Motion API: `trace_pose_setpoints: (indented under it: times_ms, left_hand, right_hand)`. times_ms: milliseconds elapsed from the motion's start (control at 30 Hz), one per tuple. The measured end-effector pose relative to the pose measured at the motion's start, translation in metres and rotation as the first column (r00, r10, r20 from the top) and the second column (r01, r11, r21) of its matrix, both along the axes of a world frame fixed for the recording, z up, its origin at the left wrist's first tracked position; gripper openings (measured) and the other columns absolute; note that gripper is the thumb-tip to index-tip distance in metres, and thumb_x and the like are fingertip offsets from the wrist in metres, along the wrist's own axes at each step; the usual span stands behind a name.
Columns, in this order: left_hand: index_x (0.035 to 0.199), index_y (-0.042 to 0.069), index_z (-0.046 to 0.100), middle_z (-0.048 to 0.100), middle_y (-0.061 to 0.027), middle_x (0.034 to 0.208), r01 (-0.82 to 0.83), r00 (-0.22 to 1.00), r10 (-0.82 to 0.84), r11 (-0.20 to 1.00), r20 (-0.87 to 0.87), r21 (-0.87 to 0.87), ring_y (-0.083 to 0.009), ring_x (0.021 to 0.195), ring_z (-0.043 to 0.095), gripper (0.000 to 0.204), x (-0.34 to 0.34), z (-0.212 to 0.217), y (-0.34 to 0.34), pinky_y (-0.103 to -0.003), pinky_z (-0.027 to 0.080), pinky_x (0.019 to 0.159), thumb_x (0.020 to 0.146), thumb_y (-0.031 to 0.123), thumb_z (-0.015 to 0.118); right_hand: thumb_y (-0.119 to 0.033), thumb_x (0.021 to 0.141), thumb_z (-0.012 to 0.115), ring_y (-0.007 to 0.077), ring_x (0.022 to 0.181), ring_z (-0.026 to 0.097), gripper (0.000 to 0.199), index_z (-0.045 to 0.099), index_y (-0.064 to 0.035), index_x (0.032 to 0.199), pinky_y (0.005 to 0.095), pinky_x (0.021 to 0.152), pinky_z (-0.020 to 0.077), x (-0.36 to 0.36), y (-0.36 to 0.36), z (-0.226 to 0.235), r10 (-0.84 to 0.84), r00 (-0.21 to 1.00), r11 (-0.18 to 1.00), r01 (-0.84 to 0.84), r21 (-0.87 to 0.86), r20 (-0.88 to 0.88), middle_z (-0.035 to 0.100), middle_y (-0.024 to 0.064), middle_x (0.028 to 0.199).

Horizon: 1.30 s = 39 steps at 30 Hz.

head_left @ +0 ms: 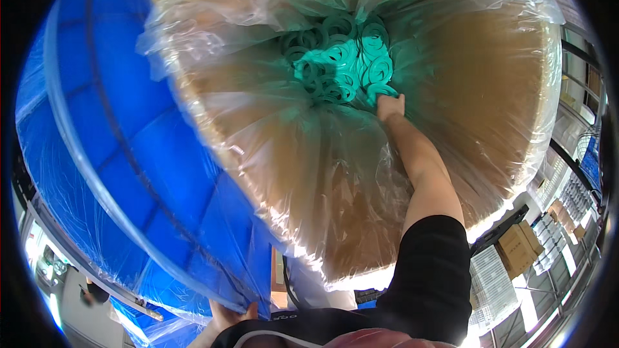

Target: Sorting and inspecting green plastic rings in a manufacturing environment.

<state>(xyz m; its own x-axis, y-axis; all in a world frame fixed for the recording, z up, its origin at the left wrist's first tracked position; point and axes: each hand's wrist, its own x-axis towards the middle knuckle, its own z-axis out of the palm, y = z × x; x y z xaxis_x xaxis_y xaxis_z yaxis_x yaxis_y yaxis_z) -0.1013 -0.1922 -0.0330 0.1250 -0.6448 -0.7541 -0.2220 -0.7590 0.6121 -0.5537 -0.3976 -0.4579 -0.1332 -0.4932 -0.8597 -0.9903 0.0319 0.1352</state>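
A deep cardboard box [490, 84] lined with clear plastic film [342, 174] fills the middle of the view. At its bottom lie several flat teal rings [377, 69], loosely piled and partly in shadow. My right arm reaches down into the box. At the near right side of the pile, my right hand [391, 107] is closed on a teal ring [382, 91]; some fingers are hidden. Low on the left, my left hand [232, 316] grips the near edge of a large blue container [174, 174], its fingers partly hidden.
The film bunches over the box's rim. Clear film also covers the blue container, left of the box. Beyond the box at the right stand cardboard cartons [518, 248] and a stack of pale crates [493, 290]. Part of a person [95, 292] shows at the far lower left.
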Motion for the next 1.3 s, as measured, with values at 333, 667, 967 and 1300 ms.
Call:
trace_pose_setpoints:
  times_ms: [333, 667, 967, 1300]
  left_hand:
    - [0.132, -0.003, 0.025, 0.047, -0.0186, 0.12, 0.18, 0.979, -0.184, 0.982, 0.085, 0.05, -0.0241, 0.109, 0.052, 0.085, 0.005, -0.016, -0.008, -0.039, 0.042, 0.092, 0.067, 0.011, 0.078]
    - [0.132, -0.003, 0.024, 0.05, -0.0183, 0.115, 0.269, 0.96, -0.275, 0.959, 0.053, 0.087, -0.0234, 0.103, 0.055, 0.087, 0.002, -0.041, -0.029, -0.037, 0.045, 0.087, 0.067, 0.012, 0.079]
    - [0.131, -0.003, 0.023, 0.053, -0.018, 0.111, 0.308, 0.95, -0.31, 0.949, 0.025, 0.065, -0.0228, 0.098, 0.057, 0.088, -0.001, -0.053, -0.035, -0.036, 0.046, 0.084, 0.067, 0.014, 0.08]
    - [0.131, -0.003, 0.022, 0.057, -0.0176, 0.106, 0.303, 0.952, -0.305, 0.952, 0.036, 0.044, -0.0221, 0.092, 0.06, 0.089, -0.005, -0.055, -0.035, -0.035, 0.048, 0.079, 0.066, 0.015, 0.08]
  right_hand:
    - [-0.022, 0.07, 0.075, 0.0355, 0.087, 0.056, 0.049, 0.054, -0.0057, 0.111, 0.0427, 0.089, 0.0344, 0.051, 0.017, -0.032, -0.194, 0.875, 0.629, 0.458, -0.628, 0.443, 0.064, 0.017, 0.088]
    - [-0.014, 0.067, 0.074, 0.0356, 0.091, 0.059, 0.044, 0.056, -0.0054, 0.107, 0.0454, 0.087, 0.0441, -0.009, -0.074, -0.014, 0.024, 0.864, 0.58, 0.397, -0.711, 0.503, 0.063, 0.0169, 0.095]
    - [-0.012, 0.083, 0.049, 0.0204, 0.101, 0.056, 0.013, 0.057, -0.0118, 0.093, 0.0436, 0.095, 0.0356, -0.03, -0.063, -0.026, 0.494, 0.866, 0.675, -0.44, -0.592, -0.08, 0.063, 0.0047, 0.094]
    - [-0.013, 0.084, 0.048, 0.0181, 0.096, 0.056, 0.013, 0.057, -0.0137, 0.093, 0.0439, 0.09, 0.0353, -0.011, -0.045, -0.066, 0.229, 0.962, 0.641, -0.265, -0.72, -0.151, 0.058, 0.0025, 0.096]
